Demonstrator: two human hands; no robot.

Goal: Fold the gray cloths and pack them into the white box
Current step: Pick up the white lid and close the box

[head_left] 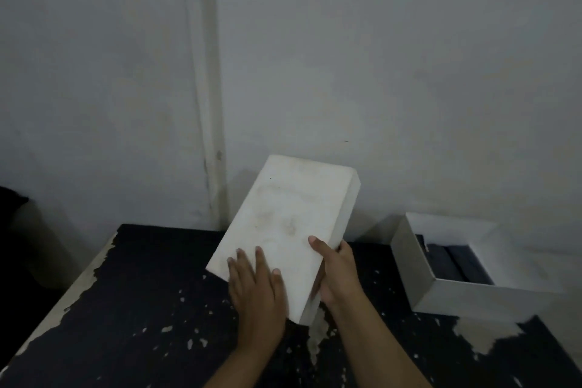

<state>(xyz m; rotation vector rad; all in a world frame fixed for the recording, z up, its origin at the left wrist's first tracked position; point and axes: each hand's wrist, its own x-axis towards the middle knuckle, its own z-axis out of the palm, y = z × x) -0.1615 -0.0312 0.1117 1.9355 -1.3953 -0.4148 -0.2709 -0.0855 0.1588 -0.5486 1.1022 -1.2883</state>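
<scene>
White lid (283, 230): left hand (256, 287) flat on top, right hand (335, 271) gripping edge.

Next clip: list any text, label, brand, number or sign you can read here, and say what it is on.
None readable.
White lid, held by both hands: only faint smudges, no print.
Open white box on the right: plain walls, dark folded cloths inside, no label.
Wall and worn black table: no signs or lettering.
</scene>
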